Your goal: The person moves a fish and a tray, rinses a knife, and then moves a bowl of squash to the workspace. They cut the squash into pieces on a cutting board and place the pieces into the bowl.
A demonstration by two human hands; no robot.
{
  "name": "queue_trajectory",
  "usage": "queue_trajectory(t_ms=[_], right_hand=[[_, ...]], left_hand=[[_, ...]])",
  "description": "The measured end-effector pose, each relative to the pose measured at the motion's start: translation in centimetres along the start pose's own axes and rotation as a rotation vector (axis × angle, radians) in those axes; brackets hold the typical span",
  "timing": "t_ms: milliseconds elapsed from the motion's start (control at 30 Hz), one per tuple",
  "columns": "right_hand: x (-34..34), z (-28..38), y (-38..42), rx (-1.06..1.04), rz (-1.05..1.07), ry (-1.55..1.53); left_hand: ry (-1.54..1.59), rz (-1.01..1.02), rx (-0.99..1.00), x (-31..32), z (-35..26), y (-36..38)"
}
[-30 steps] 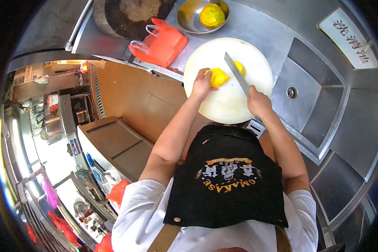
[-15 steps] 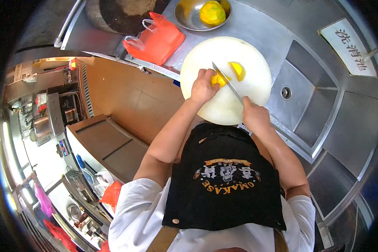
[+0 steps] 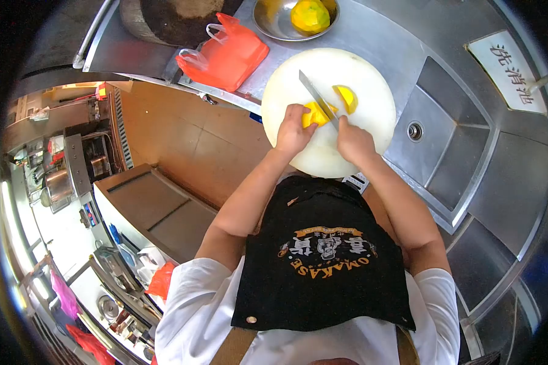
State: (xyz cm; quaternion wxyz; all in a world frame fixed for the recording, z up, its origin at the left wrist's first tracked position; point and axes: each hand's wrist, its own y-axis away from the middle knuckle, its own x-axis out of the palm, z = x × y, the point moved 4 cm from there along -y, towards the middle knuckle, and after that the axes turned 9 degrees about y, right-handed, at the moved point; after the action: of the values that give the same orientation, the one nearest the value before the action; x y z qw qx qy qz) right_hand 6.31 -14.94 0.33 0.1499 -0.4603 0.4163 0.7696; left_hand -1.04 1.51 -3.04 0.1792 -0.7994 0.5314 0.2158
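Observation:
My right hand (image 3: 355, 141) is closed around the handle of a knife (image 3: 313, 91), whose blade points up and to the left. The blade lies against a yellow piece of peeled fruit, perhaps mango (image 3: 314, 115), on a round white cutting board (image 3: 329, 155). With bent fingers, my left hand (image 3: 295, 129) grips the left side of that piece. A separate yellow wedge (image 3: 346, 99) rests on the board, right of the blade. My palms hide the knife handle and part of the fruit.
Beyond the board stands a metal bowl (image 3: 268, 24) holding a whole peeled yellow fruit (image 3: 310, 16). A red plastic bag (image 3: 231, 58) lies left of it. The sink (image 3: 444, 140) is to the right, and a dark round block (image 3: 176, 21) sits at the far left.
My right hand and the knife have moved forward and slightly left across the fruit. The left hand keeps its hold on the piece, with more of the fruit now showing.

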Motion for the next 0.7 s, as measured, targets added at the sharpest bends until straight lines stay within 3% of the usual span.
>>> queue_trajectory(t_ms=[133,333,700], right_hand=[[-3.1,0.5,1.9,0.034,0.027,0.024],[-2.1,1.5,4.2,0.013,0.105,0.076],[-0.9,2.4,-2.0,0.003,-0.02,-0.045]], left_hand=[[-0.013,0.041,-0.059,-0.5,-0.6,-0.3],[-0.053,0.157,-0.081,-0.6,-1.2,-1.0],[-0.076,0.08,0.001,-0.4,-0.2,1.0]])
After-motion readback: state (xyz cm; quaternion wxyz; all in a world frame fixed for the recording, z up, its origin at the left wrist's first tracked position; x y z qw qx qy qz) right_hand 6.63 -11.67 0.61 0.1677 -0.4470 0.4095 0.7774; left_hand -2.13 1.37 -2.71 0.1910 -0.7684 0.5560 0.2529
